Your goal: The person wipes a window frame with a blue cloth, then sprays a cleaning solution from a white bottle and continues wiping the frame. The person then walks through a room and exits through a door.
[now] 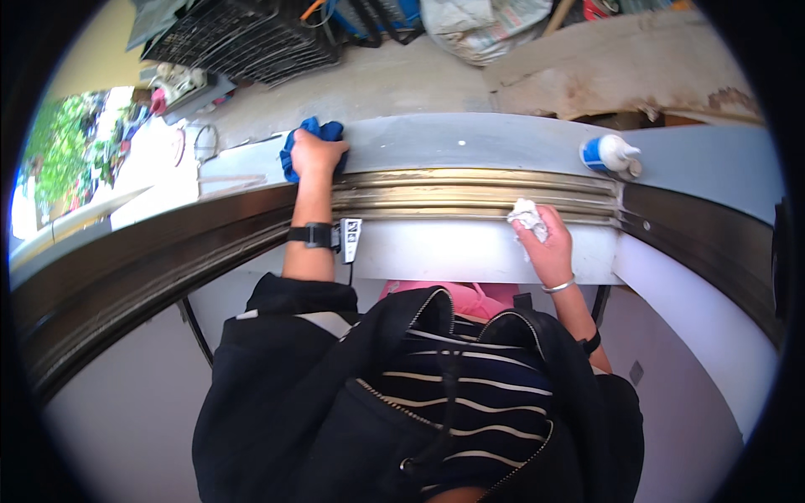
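Note:
My left hand (316, 153) presses down on a blue cloth (331, 131) bunched on the grey sill at the left, by the end of a ribbed, brass-coloured metal track (427, 196). Crumpled white paper or cloth (527, 217) is pinched in my right hand (549, 244), just at the front edge of the track, towards its right end. A white bottle with a blue label (609, 154) and a pointed nozzle lies or leans on the sill at the right corner; its exact stance is hard to tell.
Dark metal frame sides (685, 242) run towards me at right and left (157, 258). Beyond the grey sill (402, 141) lie a black plastic crate (245, 38), a white sack (484, 25) and a stained board (622, 69). A white ledge (440, 251) lies below the track.

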Tool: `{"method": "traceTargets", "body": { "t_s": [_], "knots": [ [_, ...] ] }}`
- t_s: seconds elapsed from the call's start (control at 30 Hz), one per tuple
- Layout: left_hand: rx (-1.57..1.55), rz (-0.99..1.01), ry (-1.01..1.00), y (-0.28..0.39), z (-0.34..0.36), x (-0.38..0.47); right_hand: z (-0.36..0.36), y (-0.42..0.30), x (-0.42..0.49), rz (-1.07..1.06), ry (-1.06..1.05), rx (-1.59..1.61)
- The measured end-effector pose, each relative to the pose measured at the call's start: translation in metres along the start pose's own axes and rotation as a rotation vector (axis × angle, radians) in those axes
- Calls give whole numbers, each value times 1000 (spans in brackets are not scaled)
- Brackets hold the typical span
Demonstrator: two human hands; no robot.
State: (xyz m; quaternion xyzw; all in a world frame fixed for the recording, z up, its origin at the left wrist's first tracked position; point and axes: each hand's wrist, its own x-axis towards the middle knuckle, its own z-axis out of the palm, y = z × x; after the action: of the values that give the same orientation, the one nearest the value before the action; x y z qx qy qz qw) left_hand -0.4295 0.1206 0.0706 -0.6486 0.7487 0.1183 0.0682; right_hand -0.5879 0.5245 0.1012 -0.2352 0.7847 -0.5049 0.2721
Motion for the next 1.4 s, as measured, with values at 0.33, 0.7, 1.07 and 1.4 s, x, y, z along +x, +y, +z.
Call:
{"method": "traceTargets", "body": {
  "t_s": [0.33, 0.7, 1.07, 1.4],
  "knots": [
    [-1728, 78, -714, 177, 22, -85, -22, 7, -14, 17, 30, 19],
    [-465, 1129, -379, 243, 65, -168, -44, 27, -32, 99, 102, 52],
    [-1126, 672, -63, 307, 75, -127, -60, 28, -37, 81, 159, -24],
    [-1307, 471, -302, 222, 58, -136, -85, -13, 48, -157, 682, -375]
  ]
}}
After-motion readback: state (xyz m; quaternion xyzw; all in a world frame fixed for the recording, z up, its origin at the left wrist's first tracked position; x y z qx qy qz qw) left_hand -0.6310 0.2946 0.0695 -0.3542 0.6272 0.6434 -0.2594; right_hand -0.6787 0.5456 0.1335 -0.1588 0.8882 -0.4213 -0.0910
